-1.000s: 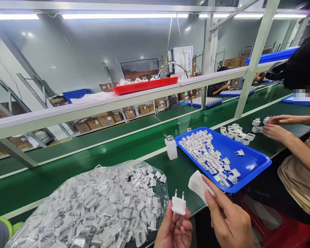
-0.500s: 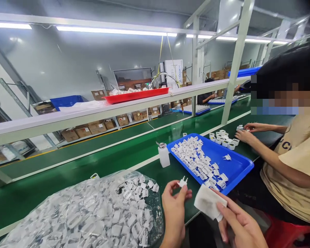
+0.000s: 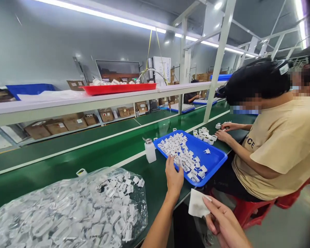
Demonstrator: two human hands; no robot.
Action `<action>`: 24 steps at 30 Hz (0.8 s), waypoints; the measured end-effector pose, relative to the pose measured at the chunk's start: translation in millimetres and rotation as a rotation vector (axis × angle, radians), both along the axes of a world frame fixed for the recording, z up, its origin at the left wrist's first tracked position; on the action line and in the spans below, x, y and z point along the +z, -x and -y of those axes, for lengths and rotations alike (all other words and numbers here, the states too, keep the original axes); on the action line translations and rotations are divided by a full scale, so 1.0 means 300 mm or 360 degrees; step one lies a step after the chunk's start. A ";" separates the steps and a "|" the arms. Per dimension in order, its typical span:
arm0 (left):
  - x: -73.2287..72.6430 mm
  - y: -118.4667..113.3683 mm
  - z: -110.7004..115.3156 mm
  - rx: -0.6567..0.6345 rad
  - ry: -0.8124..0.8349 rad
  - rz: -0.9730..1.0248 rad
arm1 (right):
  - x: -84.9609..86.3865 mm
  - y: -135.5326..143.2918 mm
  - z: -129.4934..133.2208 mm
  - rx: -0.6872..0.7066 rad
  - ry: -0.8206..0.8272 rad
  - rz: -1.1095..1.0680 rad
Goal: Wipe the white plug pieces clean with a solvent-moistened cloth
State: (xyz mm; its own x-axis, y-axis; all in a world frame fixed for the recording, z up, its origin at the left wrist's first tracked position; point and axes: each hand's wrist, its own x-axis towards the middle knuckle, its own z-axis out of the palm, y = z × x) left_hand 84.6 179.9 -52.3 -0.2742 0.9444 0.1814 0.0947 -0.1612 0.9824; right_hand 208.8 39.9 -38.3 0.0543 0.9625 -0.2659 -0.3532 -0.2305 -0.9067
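Judging by the piles, most plugs are still in the bag (image 3: 67, 210) on the belt (image 3: 98, 156), fewer in the tray (image 3: 214, 160). My left hand (image 3: 173, 177) rests spread at the tray's near edge; can't tell if it holds a plug. My right hand (image 3: 223, 222) pinches a cloth (image 3: 196, 206) off the belt, a co-worker close on that side.

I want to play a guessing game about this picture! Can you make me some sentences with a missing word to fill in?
1. The left hand reaches into the ____ tray of white plug adapters.
2. The right hand holds a white ____.
3. The big heap of adapters lies in a clear plastic ____.
4. On the shelf above the belt sits a ____ tray.

Missing words: blue; cloth; bag; red
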 end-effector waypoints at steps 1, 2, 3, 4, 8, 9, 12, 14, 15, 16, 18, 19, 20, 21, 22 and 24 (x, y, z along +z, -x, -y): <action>-0.008 0.016 0.034 -0.0001 0.0002 0.0027 | -0.005 0.004 0.003 0.0036 -0.0005 0.0034; -0.014 0.033 0.070 -0.0008 0.0014 0.0062 | -0.011 0.009 0.005 0.0063 0.0001 0.0053; -0.021 0.049 0.107 -0.0030 0.0038 0.0106 | -0.019 0.016 0.008 0.0081 0.0016 0.0060; -0.025 0.065 0.148 -0.0068 0.0075 0.0163 | -0.027 0.022 0.011 0.0097 0.0038 0.0052; -0.025 0.121 0.326 -0.0337 0.0307 0.0491 | -0.068 0.047 0.021 0.0166 0.0109 -0.0099; -0.022 0.132 0.369 -0.0405 0.0374 0.0589 | -0.081 0.054 0.025 0.0169 0.0115 -0.0143; -0.017 0.160 0.477 -0.0536 0.0504 0.0786 | -0.133 0.082 0.043 0.0158 0.0154 -0.0234; -0.026 0.175 0.527 -0.0557 0.0490 0.0793 | -0.177 0.103 0.060 0.0173 0.0209 -0.0266; -0.036 0.183 0.547 -0.0558 0.0465 0.0764 | -0.200 0.114 0.070 0.0170 0.0236 -0.0282; -0.047 0.190 0.564 -0.0562 0.0448 0.0736 | -0.224 0.124 0.079 0.0158 0.0257 -0.0297; -0.074 0.208 0.593 -0.0561 0.0453 0.0714 | -0.267 0.145 0.097 0.0123 0.0279 -0.0329; -0.086 0.219 0.606 -0.0553 0.0466 0.0712 | -0.286 0.156 0.105 0.0111 0.0284 -0.0344; -0.097 0.230 0.619 -0.0543 0.0479 0.0705 | -0.301 0.167 0.114 0.0111 0.0292 -0.0354; -0.105 0.241 0.631 -0.0531 0.0488 0.0686 | -0.312 0.178 0.122 0.0120 0.0301 -0.0362; -0.110 0.252 0.642 -0.0521 0.0488 0.0650 | -0.321 0.189 0.131 0.0128 0.0306 -0.0366; -0.112 0.270 0.665 -0.0511 0.0467 0.0537 | -0.329 0.213 0.151 0.0121 0.0306 -0.0354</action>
State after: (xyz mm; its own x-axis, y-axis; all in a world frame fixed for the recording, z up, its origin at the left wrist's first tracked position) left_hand 3.8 -19.5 -85.8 0.0386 0.9879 -0.1505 -0.2419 0.1553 0.9578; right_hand 145.0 -5.4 -136.9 -0.0962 0.8925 -0.4407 -0.5135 -0.4237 -0.7461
